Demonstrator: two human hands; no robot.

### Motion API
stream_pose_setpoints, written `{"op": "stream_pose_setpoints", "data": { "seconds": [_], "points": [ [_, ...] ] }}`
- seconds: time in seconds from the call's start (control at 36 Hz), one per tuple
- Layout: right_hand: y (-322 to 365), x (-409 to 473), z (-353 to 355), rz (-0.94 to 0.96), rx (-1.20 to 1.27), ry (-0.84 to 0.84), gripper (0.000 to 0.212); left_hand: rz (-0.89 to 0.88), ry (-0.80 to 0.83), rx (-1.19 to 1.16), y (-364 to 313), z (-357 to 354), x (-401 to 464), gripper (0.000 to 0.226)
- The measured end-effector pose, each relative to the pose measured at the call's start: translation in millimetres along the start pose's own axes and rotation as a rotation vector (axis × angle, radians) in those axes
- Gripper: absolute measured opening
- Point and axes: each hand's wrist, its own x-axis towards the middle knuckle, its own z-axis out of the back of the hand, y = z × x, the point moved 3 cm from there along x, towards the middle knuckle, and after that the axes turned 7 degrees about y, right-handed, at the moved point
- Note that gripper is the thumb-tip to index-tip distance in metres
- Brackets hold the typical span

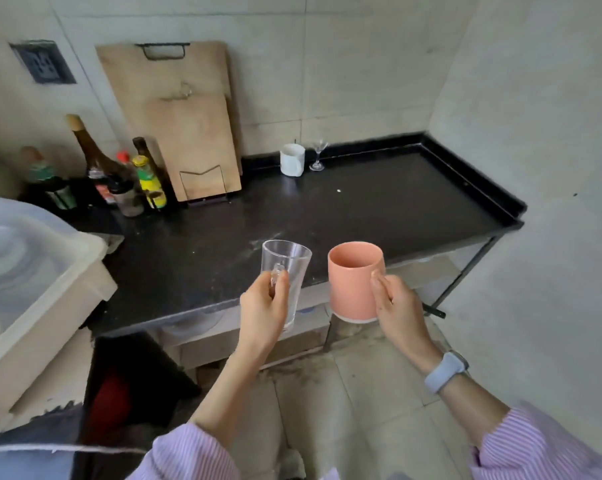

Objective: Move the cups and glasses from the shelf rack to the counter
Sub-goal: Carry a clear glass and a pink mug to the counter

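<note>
I see a white ceramic mug [292,160] and small stemmed glass [318,154] already standing on the black stone counter [379,199]. My left hand [263,308] grips a clear glass mug [285,271], my right hand [398,306] a peach ceramic cup [353,282], both near the counter's front edge, not yet set down.

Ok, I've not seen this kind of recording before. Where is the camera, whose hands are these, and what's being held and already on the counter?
There is no robot here. The one picture comes from a camera worn on a person's head, looking forward and down at their own bare hands. The left hand holds a clear glass mug by its handle, and the right hand grips a pink mug; both are above the near edge of the black counter. Far back on it stand a white cup and a small stemmed glass, with bottles and cutting boards to the left.
</note>
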Motion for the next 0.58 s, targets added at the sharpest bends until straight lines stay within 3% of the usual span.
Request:
{"op": "stream_pose_setpoints", "data": {
  "seconds": [0.39,0.58],
  "points": [
    [-74,153,-9,-0.182,-0.029,-0.015,0.021,0.086,0.168,-0.047,32,-91,177,0.038],
    [-134,271,-19,-0.261,0.063,0.067,0.029,0.117,0.228,-0.066,38,-160,284,0.034]
  ]
}}
